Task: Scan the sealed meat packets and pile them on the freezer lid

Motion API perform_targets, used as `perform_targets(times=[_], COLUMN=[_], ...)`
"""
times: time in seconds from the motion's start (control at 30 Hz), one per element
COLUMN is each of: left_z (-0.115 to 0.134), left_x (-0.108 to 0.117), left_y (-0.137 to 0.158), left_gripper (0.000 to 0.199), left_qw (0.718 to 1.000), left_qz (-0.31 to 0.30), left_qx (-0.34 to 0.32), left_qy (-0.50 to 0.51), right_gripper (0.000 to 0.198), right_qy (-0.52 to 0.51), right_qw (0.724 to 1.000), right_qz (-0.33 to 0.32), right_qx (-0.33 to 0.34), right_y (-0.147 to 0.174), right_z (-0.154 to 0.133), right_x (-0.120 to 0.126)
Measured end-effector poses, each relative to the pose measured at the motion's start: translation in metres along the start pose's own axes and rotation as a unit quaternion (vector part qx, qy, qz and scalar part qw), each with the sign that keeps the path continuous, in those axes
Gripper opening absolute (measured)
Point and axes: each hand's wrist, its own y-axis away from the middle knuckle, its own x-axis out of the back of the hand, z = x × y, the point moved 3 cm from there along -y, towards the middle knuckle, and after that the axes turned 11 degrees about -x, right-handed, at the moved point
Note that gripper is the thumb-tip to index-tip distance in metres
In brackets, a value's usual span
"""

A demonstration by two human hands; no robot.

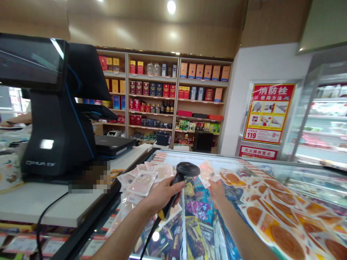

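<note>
My left hand (165,195) is wrapped round the handle of a black barcode scanner (187,169), whose head points to the right. In my right hand (217,191) is a clear plastic packet (208,173), pinched at its lower edge in front of the scanner head; a reddish glow lies on it. Similar clear packets (142,182) are piled on the glass top beyond and left of my left hand. To the right of my right forearm lie many packets with round orange-brown contents (287,240), spread over the freezer top.
Under the glass of the chest freezer (187,153) are colourful wrapped goods. A black checkout terminal (59,133) stands on the white counter (67,209) at left, with a black cable hanging down. Shelves of boxes (159,90) line the back wall, beside a red fire-hydrant sign (268,112).
</note>
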Motion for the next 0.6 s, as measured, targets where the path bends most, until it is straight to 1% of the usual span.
perform_targets(times=[0.13, 0.27, 0.33, 0.4, 0.43, 0.47, 0.5, 0.53, 0.57, 0.6], left_z=[-0.002, -0.002, -0.003, -0.004, -0.004, -0.005, -0.005, -0.006, -0.006, -0.007], left_x=[-0.001, 0.0, 0.003, 0.008, 0.01, 0.012, 0.014, 0.016, 0.017, 0.017], left_y=[0.0, 0.002, 0.003, 0.005, 0.006, 0.007, 0.008, 0.009, 0.009, 0.01], left_gripper=[0.025, 0.027, 0.027, 0.028, 0.028, 0.027, 0.027, 0.027, 0.027, 0.027], left_qw=[1.0, 0.999, 0.999, 0.999, 0.999, 0.999, 0.999, 0.999, 0.999, 0.998], left_qz=[-0.001, 0.008, 0.017, 0.028, 0.034, 0.039, 0.043, 0.047, 0.049, 0.052], left_qx=[-0.008, -0.006, -0.003, -0.002, -0.002, -0.002, 0.0, 0.002, 0.004, 0.006], left_qy=[0.021, 0.035, 0.031, 0.025, 0.024, 0.023, 0.022, 0.02, 0.02, 0.02], right_gripper=[0.038, 0.033, 0.027, 0.023, 0.02, 0.02, 0.024, 0.029, 0.033, 0.036], right_qy=[-0.001, 0.015, 0.067, 0.151, 0.198, 0.252, 0.312, 0.374, 0.436, 0.489], right_qw=[1.0, 0.998, 0.996, 0.985, 0.974, 0.956, 0.934, 0.909, 0.884, 0.863], right_qz=[0.009, 0.056, 0.045, 0.011, -0.004, -0.008, -0.001, 0.01, 0.023, 0.035], right_qx=[0.018, -0.013, -0.04, -0.081, -0.111, -0.147, -0.174, -0.182, -0.167, -0.122], right_y=[0.005, 0.015, 0.021, 0.024, 0.025, 0.024, 0.022, 0.019, 0.014, 0.008], right_z=[-0.003, -0.004, -0.006, -0.009, -0.012, -0.015, -0.019, -0.025, -0.032, -0.039], right_x=[-0.007, -0.01, -0.01, -0.005, -0.001, 0.005, 0.012, 0.018, 0.024, 0.027])
